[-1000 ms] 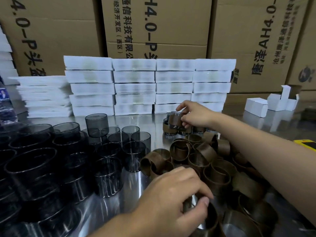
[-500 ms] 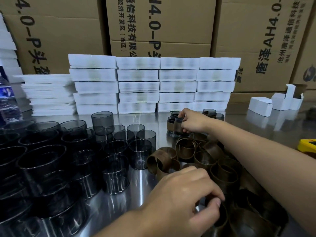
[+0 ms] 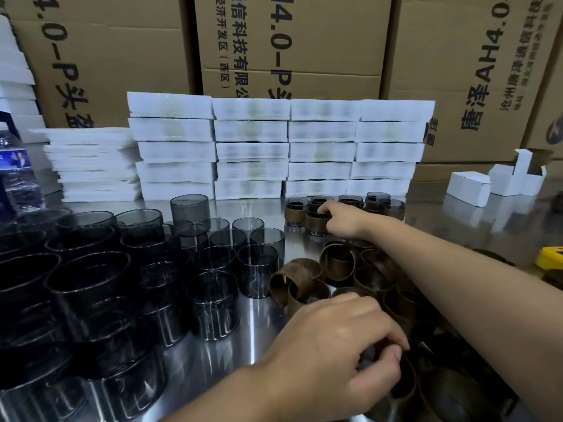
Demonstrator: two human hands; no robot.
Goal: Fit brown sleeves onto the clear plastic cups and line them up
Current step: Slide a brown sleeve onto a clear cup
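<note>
**Sleeve held, cups leftward**

The left grip (image 3: 332,354) pinches a brown sleeve (image 3: 405,385) at the near pile. The right grip (image 3: 347,220) touches a sleeved cup (image 3: 316,222) in the far row; whether it is clamped is unclear. Upright bare cups (image 3: 257,269) stand leftward, nearer the left grip.

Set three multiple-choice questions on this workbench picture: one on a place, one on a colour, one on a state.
1. Where do the sleeved cups stand? A in front of the white stacks; B on the cartons; C beside the bottle.
2. The object at the right edge of the table is: A red; B yellow; C green.
3. The right hand: A lies flat; B grips a sleeved cup; C lifts a box.
Answers: A, they stand just before the stacks; B, its casing is yellow; B, fingers curl round the cup.
</note>
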